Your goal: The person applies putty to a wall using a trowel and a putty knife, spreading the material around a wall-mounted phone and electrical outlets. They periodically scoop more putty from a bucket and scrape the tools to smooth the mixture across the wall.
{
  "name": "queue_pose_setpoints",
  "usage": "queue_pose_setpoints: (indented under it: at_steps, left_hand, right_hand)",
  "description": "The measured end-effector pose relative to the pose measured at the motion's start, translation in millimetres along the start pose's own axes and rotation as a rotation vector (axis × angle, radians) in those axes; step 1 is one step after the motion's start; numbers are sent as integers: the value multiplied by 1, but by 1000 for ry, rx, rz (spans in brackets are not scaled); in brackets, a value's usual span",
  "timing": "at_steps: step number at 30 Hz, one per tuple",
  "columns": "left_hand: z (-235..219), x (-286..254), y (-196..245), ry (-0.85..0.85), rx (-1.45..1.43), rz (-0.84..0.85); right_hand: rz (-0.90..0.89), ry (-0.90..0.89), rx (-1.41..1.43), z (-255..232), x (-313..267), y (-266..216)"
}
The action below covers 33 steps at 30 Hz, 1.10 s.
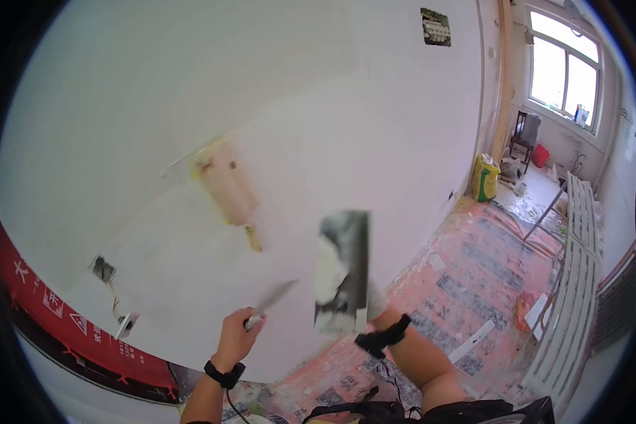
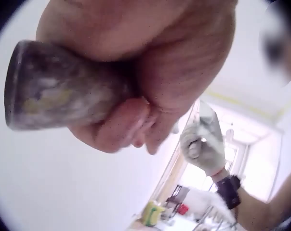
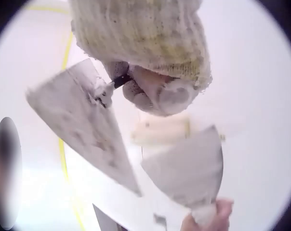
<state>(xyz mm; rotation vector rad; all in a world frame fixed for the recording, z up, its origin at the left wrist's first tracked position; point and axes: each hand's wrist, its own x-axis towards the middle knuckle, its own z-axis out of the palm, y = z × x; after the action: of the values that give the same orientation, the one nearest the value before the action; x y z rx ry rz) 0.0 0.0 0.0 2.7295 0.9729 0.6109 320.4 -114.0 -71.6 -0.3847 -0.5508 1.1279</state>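
Scraper (image 1: 277, 295) in left hand (image 1: 237, 342), left of trowel (image 1: 342, 272) in right hand (image 3: 148, 50); wall (image 1: 403, 141) before both; sack (image 1: 485, 180) right.

Putty knife (image 1: 275, 293) w/ flared grey blade, tilted up in left hand (image 1: 238, 339). Rectangular metal trowel (image 1: 343, 272) approx upright in right hand (image 3: 145, 53), face smeared w/ white stuff tbh.

The trowel (image 1: 359, 265) shows reflective metal with rough residue (image 3: 83, 122); the scraper (image 3: 189, 168) shows smooth, matt metal. The glove (image 3: 140, 38) is coarse, ribbed, knitted cloth.
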Motion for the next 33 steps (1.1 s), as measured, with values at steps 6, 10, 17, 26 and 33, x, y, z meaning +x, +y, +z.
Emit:
queue_pose_setpoints:
  at_steps: [6,10,17,26,33]
  left_hand:
    - [34,129,118,-538,-703,-407]
    - [40,155,144,-670,-763,-333]
    - [43,167,126,-143,-608,-206]
    - [6,141,116,157,-366,-303]
    - [-24,63,91,184,-502,-456]
  right_hand:
    - [-179,-9,-89,-30,76,-144]
    - [-76,-173,-882,-29,76,-143]
    - [371,-45,-639,-75,73,-192]
    - [-514,-334,-1335,69,112,-98]
    - [-550,-190,-1231,139,190,-97]
